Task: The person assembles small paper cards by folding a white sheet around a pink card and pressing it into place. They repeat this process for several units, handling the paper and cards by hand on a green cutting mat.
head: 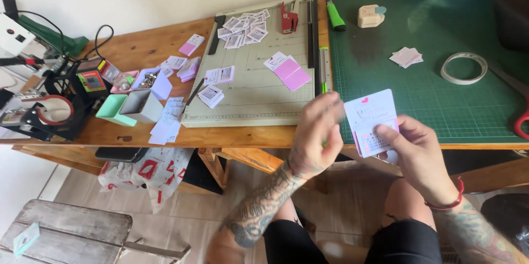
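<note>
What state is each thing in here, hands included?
Card stack: held above the table edge by both hands.
Left hand: blurred, at the stack's left edge.
Right hand: gripping the stack from below.
Paper cutter: arm down, cards scattered on it.
Tape roll: lying flat.
Stapler: closed.

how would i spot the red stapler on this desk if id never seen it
Start at the big grey paper trimmer board lying on the wooden table, left of the green cutting mat. Go to the board's far right corner, beside its long black cutting arm. The red stapler sits there, right of a scatter of small printed cards; it is the board's only red thing.
</note>
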